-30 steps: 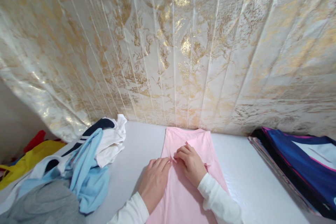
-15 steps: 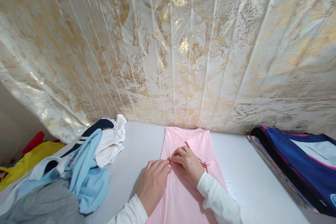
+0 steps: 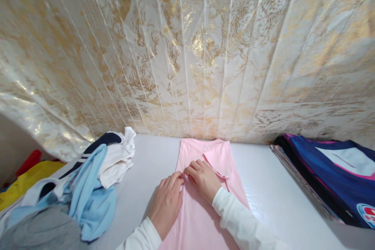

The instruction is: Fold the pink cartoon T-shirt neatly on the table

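Left hand (image 3: 166, 198) and right hand (image 3: 203, 179) are pinching the pink garment (image 3: 200, 222), grip nearly closed; uneven tugging would be skewing its edge.

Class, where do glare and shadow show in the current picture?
Head view: bright glints on the gold-patterned sheet; head view: pale sheen on the white surface, just right of the pink garment; head view: soft shadow on that surface beside the left hand.
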A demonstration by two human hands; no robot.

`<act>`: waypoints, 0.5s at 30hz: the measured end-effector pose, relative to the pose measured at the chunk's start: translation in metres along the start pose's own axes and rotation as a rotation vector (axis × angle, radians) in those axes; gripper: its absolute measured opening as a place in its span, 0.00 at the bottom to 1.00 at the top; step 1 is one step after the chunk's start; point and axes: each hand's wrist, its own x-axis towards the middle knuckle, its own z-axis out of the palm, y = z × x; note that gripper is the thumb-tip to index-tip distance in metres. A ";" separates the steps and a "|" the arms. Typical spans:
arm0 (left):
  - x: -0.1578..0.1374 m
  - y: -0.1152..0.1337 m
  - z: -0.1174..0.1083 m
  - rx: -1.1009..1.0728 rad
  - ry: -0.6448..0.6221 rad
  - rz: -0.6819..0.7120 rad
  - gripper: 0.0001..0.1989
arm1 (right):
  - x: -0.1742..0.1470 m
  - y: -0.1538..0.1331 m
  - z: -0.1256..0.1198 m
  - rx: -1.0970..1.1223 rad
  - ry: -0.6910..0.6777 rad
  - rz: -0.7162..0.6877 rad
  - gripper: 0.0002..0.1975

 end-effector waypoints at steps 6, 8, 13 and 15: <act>-0.006 -0.004 0.011 -0.009 0.037 -0.023 0.19 | -0.001 0.000 0.000 -0.034 0.006 -0.047 0.04; -0.007 -0.005 0.013 0.007 0.046 -0.019 0.19 | 0.001 -0.001 -0.001 -0.053 0.001 -0.055 0.04; -0.007 -0.004 0.014 0.064 0.040 -0.011 0.18 | 0.003 -0.003 -0.001 -0.103 -0.026 -0.059 0.05; -0.007 -0.004 0.014 0.081 0.033 -0.008 0.18 | 0.002 -0.001 0.001 -0.076 -0.010 -0.033 0.05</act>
